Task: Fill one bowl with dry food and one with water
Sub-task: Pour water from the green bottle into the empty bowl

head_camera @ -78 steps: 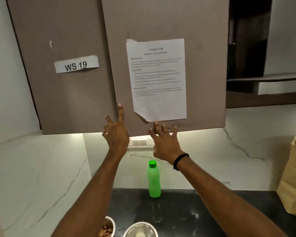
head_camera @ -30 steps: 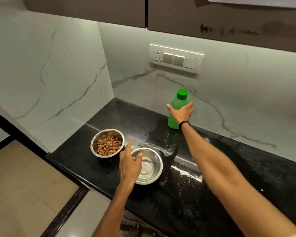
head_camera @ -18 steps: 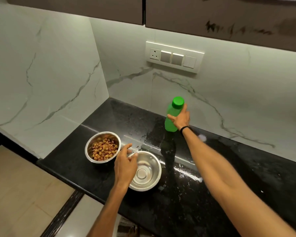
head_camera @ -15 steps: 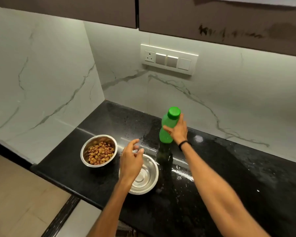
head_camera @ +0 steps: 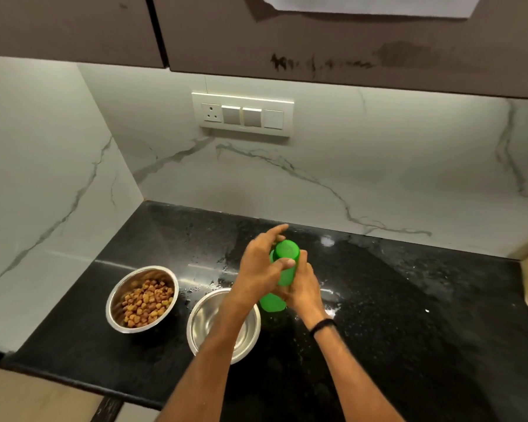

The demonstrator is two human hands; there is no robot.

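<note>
Right hand (head_camera: 302,287) wrapped around the body of the green bottle (head_camera: 279,280), clamped on it from the right side, black band (head_camera: 322,324) on the wrist. Left hand (head_camera: 261,266) up at the bottle's green cap (head_camera: 286,249), thumb across the neck just below the cap, index finger stretched out past it, remaining fingers curled behind; fingers partly spread, touching the cap but whether gripping it firmly, cannot tell. Bottle upright with a slight tilt, its base just right of the empty steel bowl (head_camera: 223,325) and close above the black tabletop (head_camera: 409,315); contact with the surface hidden by the hands. Empty bowl partly covered by the left forearm, standing on the tabletop near the front edge. Second steel bowl (head_camera: 142,298) just to its left, apart from it, holding brown dry food (head_camera: 147,303). Pale flecks and wet-looking smears scattered on the tabletop around the bottle. White marble wall behind, with a switch panel (head_camera: 243,114) below brown cupboards (head_camera: 317,35).
</note>
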